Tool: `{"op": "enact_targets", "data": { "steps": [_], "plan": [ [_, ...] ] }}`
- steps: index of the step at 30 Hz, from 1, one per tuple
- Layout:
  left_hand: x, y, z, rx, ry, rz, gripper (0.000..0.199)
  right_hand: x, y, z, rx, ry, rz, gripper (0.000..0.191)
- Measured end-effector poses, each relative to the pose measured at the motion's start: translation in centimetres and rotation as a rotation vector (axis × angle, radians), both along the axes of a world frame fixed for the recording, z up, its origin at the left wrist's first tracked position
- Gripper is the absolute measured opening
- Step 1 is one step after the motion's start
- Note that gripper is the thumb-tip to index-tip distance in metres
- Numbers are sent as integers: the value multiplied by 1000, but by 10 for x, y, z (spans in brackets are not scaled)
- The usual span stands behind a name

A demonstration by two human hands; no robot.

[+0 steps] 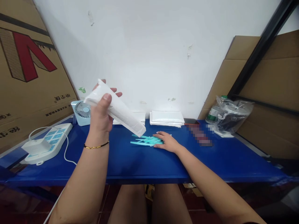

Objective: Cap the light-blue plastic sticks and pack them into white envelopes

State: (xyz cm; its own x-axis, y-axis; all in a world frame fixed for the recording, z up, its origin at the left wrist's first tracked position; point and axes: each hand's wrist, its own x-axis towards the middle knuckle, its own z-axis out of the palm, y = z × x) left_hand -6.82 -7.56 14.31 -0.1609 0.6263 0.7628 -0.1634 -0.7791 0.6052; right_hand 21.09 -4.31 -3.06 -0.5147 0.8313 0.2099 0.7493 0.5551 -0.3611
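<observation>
My left hand (102,109) is raised above the table, its thumb and fingers closed around a long, narrow white padded bag (125,115). The bag slants down to the right, its lower end just above a loose pile of thin teal strips (143,142). Flat on the right side of that pile rests my right hand (168,142), fingers stretched out and covering part of the strips. What exactly the strips are I cannot make out.
White padded bags lie in a stack (167,117) and a second pile (141,116) along the wall on the blue table (144,165). A fan (84,110) and a power strip (53,141) stand left. A dark phone (192,121), a jar (213,114) and a plastic-wrapped item (231,116) are right.
</observation>
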Motion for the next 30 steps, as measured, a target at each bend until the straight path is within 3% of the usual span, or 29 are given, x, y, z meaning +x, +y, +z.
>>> {"op": "enact_targets", "data": {
  "steps": [4,7,10,12,16,19,22,25,27,30],
  "plan": [
    [-11,-6,12,57,86,85,56,0,1,-2,10,-4,24,66],
    [-14,4,5,31,289,237,73,0,0,-2,6,-11,39,64],
    [-12,21,-18,-85,707,471,84,-1,-3,0,4,-17,51,62],
    [-10,33,-41,-214,1052,542,85,-1,-6,1,2,-23,56,60],
    [-11,54,-88,-494,1548,499,93,-5,-15,3,-5,-25,76,56],
    [-13,61,-113,-585,1638,417,106,-5,-20,8,-27,-4,80,59],
    [-7,63,-124,-495,1565,408,66,10,-16,14,-3,92,8,60],
    [7,66,-130,-376,1608,402,28,40,-7,17,43,204,-150,41],
    [17,70,-134,-354,1657,375,17,59,-1,14,-16,204,-218,34],
    [33,76,-138,-382,1654,313,12,68,2,9,-126,190,-183,27]
  ]
}}
